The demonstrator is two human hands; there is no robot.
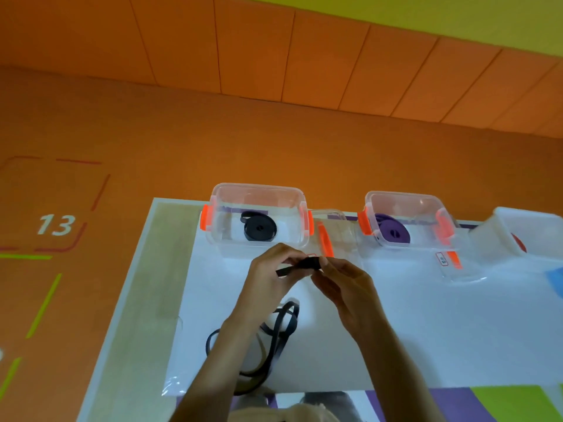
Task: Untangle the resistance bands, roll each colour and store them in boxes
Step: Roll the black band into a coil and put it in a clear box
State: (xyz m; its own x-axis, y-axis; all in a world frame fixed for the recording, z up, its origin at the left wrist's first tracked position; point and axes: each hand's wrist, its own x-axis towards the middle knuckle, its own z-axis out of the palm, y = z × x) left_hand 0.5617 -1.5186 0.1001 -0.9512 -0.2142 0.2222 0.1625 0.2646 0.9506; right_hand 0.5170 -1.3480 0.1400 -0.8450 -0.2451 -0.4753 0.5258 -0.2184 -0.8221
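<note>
Both hands meet above the white table sheet (426, 330). My left hand (268, 278) and my right hand (344, 287) pinch the end of a black resistance band (304, 265), which is partly wound between the fingers. The rest of that band (280, 333) lies in loose loops on the sheet below my left forearm. Behind the hands, a clear box with orange clips (259, 193) holds a rolled black band (260, 229). A second clear box (405, 199) to the right holds a rolled purple band (393, 233).
Two clear lids with orange clips, one (332, 233) between the boxes and one (457, 266) right of the purple box, lie on the sheet. A third box (524, 226) with something red inside stands at the far right. The table's left edge (137, 269) borders the orange floor.
</note>
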